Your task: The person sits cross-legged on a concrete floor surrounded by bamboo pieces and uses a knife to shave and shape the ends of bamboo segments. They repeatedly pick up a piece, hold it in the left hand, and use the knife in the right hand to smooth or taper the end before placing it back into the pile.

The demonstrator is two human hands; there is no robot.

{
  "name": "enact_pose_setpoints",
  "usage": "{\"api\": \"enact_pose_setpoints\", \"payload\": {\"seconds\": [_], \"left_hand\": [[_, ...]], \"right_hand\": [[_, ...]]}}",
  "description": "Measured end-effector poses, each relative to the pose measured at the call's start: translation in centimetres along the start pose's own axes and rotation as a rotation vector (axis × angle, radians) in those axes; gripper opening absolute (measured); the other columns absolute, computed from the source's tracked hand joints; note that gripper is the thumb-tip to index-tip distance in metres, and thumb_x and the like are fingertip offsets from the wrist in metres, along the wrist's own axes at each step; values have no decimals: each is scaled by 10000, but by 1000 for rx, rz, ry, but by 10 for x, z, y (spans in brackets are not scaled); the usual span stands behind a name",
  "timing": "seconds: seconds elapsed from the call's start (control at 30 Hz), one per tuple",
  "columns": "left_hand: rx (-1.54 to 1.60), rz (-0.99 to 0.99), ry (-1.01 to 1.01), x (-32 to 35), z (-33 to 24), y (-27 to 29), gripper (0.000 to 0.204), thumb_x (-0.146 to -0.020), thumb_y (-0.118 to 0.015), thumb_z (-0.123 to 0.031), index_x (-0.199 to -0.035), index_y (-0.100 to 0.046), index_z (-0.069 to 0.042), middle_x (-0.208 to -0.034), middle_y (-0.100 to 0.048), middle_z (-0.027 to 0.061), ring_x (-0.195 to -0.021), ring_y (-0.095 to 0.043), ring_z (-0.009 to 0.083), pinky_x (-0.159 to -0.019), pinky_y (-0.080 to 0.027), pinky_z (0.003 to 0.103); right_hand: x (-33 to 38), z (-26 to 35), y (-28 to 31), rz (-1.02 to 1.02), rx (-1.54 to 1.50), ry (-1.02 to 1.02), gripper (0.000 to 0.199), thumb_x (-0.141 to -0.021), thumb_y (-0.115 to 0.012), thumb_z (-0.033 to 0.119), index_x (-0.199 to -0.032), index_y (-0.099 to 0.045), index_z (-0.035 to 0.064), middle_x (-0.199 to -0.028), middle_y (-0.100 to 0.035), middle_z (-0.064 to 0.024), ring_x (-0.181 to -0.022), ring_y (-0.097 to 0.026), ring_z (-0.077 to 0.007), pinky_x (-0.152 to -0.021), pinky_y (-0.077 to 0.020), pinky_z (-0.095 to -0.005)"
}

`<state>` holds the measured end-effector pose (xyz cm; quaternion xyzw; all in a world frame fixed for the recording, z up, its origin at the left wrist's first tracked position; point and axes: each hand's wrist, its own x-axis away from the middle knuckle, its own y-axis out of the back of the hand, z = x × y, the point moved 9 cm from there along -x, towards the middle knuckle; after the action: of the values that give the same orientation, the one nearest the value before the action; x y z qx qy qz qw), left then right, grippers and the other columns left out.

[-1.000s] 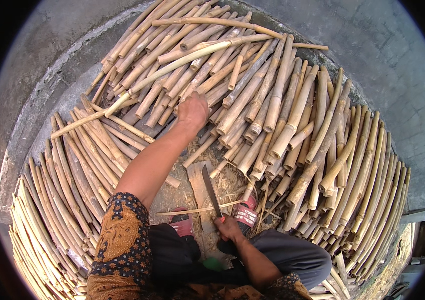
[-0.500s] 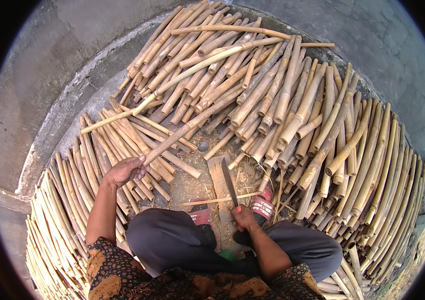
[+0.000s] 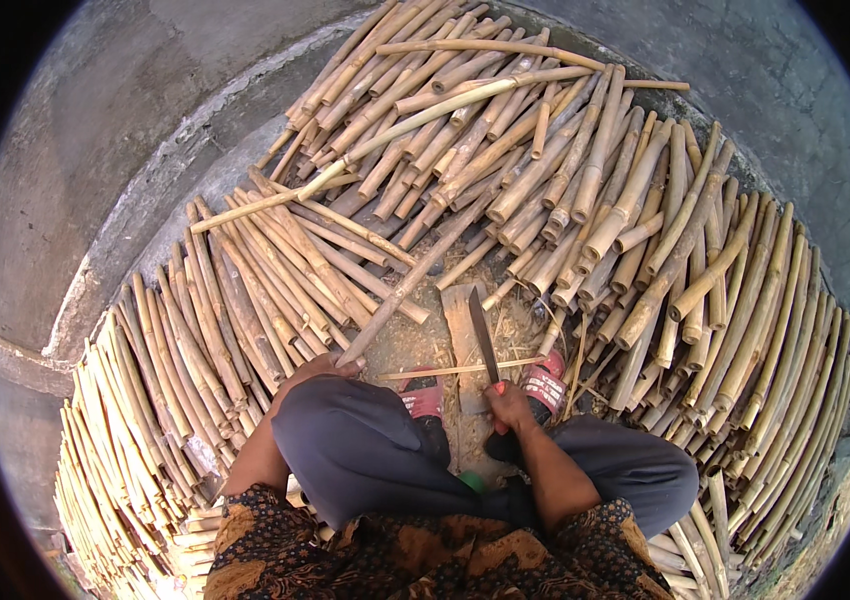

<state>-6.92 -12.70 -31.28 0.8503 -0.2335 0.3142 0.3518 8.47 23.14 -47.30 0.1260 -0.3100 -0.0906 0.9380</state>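
Note:
I sit cross-legged among bamboo pieces. My left hand (image 3: pixel 317 368) grips the near end of a long bamboo stick (image 3: pixel 415 278) that slants up and right toward the far pile. My right hand (image 3: pixel 508 405) holds the handle of a long knife (image 3: pixel 483 334), its blade pointing away from me over a flat wooden chopping block (image 3: pixel 461 340). A thin bamboo sliver (image 3: pixel 460 370) lies across the ground just beyond my knees.
Heaps of cut bamboo sticks (image 3: pixel 585 180) ring me, at the far side, right (image 3: pixel 745 320) and left (image 3: pixel 165 370). A grey concrete wall (image 3: pixel 115 120) curves behind. My red sandals (image 3: pixel 545 385) rest beside the block. Dry chips cover the ground.
My left hand reached into the far pile, then drew back toward my left knee, pulling one long stick along with it. The right hand has kept the knife over the block.

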Motion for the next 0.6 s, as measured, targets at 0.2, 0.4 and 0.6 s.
{"api": "enact_pose_setpoints", "payload": {"seconds": [0.2, 0.4, 0.6], "left_hand": [[261, -63, -308, 12, 19, 10, 425, -967, -685, -391, -1164, -645, -16, -912, -663, 64, -830, -607, 147, -777, -497, 313], [493, -411, -383, 75, 118, 34, 396, -1023, -634, -337, -1230, -579, -3, -1056, -662, 43, -922, -586, 137, -828, -509, 314], [719, -770, -220, 65, 144, 93, 421, -1008, -615, -481, -1002, -568, -62, -752, -562, 6, -656, -533, 119, -595, -462, 303]], "right_hand": [[5, 0, 4, -4, 47, -54, 305, -949, -619, 308, -953, -641, 3, -609, -636, -97, -453, -611, -219, -457, -485, -368], [-3, -7, -6, 57, -32, -11, 262, -941, -639, 266, -935, -639, 4, -664, -654, -101, -531, -656, -198, -525, -520, -356], [-6, -6, -4, 67, 9, 2, 268, -948, -634, 259, -924, -631, -8, -668, -657, -101, -529, -657, -200, -514, -520, -365]]}}
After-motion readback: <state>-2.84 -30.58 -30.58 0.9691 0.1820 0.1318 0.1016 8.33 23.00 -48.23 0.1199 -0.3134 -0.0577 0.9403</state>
